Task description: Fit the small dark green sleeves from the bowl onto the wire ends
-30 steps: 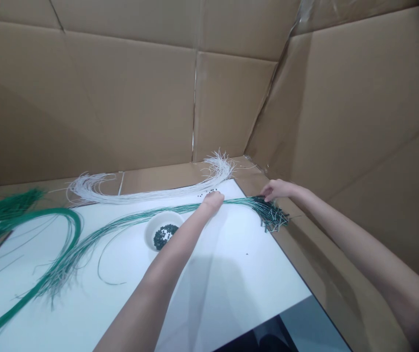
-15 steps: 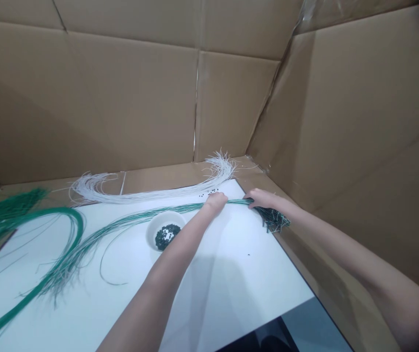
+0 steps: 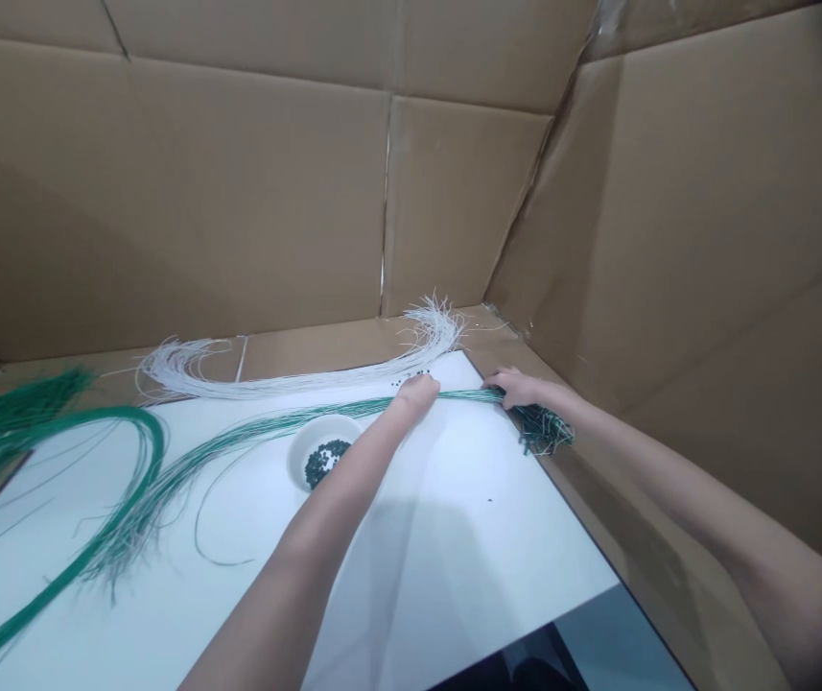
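A bundle of thin green strands (image 3: 288, 419) runs across the white table. My left hand (image 3: 421, 389) is closed round it near the table's far right part. Farther right, my right hand (image 3: 515, 386) grips the same bundle close to its end, with a stretch of strands taut between the hands. Past my right hand, the dark, tufted end (image 3: 544, 430) hangs over the table's edge. A white bowl (image 3: 298, 451) holding small dark beads (image 3: 324, 463) stands left of my left forearm, which partly hides it.
Behind the green bundle lies a bundle of white strands (image 3: 273, 388). A thick green coil (image 3: 155, 437) curves over the table's left side. Several loose dark beads (image 3: 411, 379) lie beyond my left hand. Cardboard walls (image 3: 238, 211) enclose the back and right.
My right hand has shifted slightly to the right along with the dark end of the bundle. My left hand has moved a little left. Both still grip the strands.
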`<state>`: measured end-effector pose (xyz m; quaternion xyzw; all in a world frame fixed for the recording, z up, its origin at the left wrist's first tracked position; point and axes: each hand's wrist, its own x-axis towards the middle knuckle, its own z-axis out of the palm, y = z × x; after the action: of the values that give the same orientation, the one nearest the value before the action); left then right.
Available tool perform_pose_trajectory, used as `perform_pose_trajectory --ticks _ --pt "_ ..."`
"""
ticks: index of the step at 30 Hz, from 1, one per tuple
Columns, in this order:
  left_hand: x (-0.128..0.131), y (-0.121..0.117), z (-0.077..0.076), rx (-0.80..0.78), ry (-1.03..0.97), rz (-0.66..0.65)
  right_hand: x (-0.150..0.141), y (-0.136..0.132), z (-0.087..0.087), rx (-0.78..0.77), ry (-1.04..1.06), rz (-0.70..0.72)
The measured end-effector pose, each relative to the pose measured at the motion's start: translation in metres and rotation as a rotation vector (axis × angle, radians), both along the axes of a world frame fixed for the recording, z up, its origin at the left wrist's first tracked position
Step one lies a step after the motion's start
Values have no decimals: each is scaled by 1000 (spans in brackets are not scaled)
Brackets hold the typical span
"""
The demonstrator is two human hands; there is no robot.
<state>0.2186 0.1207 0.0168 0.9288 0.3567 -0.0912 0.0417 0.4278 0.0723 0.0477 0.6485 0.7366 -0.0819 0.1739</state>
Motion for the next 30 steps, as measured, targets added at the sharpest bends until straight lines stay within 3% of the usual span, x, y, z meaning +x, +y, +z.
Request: perform_pose_trajectory --ticks 12,22,30 --pt "8 -12 -1 99 -56 13 -11 -2 -5 14 -18 50" --pt "5 -17 -4 124 -137 60 3 13 37 -238 198 18" --pt "6 -19 -13 121 -174 74 4 19 55 -406 234 -47"
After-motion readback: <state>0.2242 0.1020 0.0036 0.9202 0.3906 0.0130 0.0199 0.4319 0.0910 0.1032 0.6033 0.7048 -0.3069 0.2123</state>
